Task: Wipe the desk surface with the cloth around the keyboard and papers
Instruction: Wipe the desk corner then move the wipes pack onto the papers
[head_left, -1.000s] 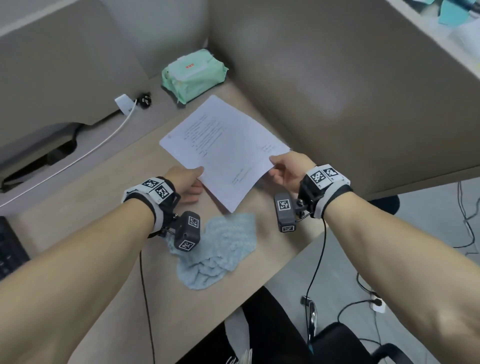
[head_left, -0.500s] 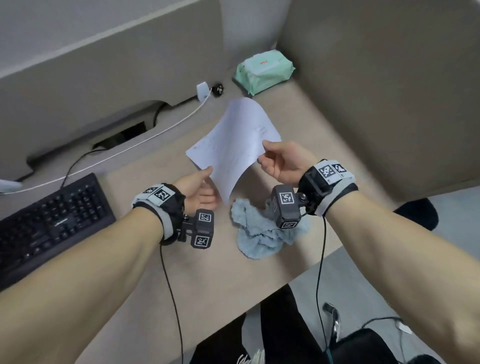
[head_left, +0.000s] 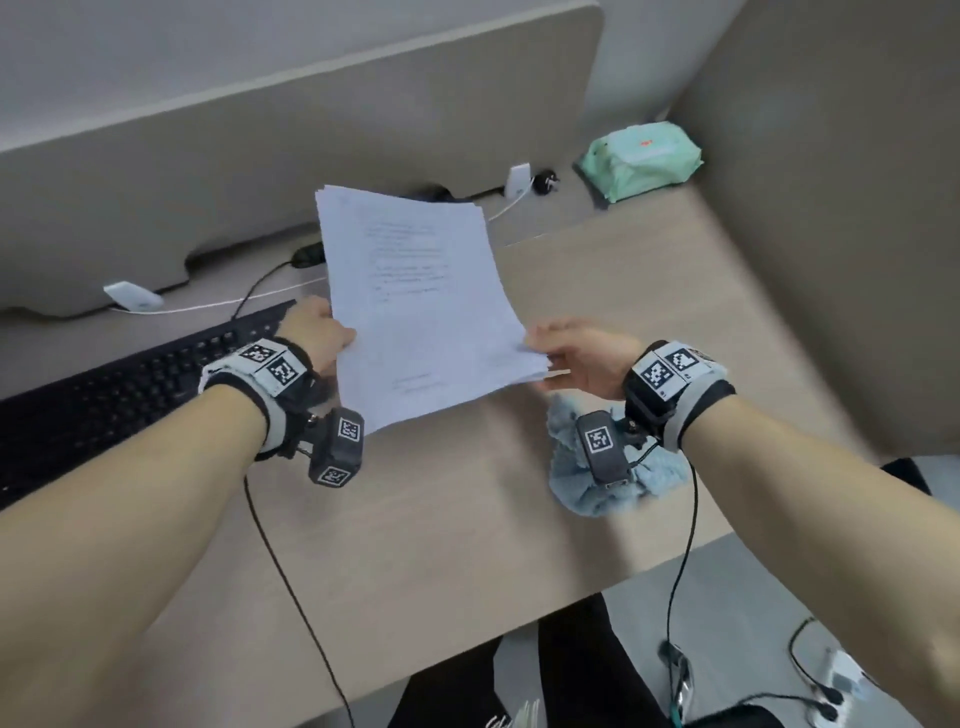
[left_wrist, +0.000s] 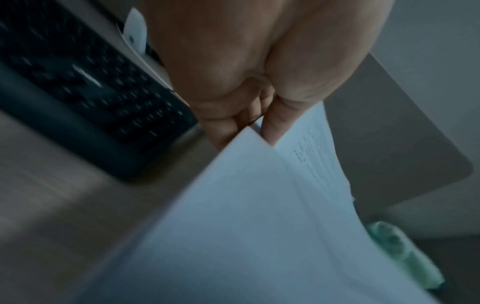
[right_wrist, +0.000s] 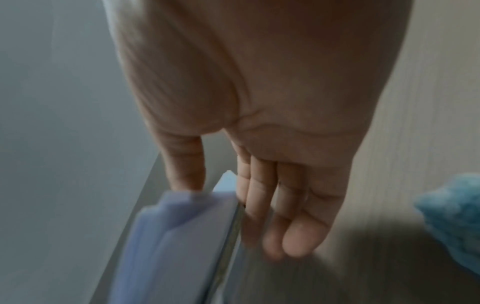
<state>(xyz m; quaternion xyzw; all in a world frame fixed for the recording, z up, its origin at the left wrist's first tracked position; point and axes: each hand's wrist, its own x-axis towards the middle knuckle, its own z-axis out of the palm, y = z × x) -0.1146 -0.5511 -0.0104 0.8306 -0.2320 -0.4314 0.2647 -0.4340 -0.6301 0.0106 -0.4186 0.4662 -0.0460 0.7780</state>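
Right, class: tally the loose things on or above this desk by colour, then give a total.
White: 1, the stack of papers
Black: 1, the keyboard
Blue: 1, the cloth
Green: 1, the wipes pack
Total: 4

Both hands raised: left hand (head_left: 317, 338) pinching, right hand (head_left: 584, 356) pinching (thumbs on top).

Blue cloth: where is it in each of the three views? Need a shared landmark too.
Head: blue cloth lies on the desk, lower right, under the right wrist.
Left wrist: not in it.
Right wrist: at the right edge.
Shared landmark: the papers.
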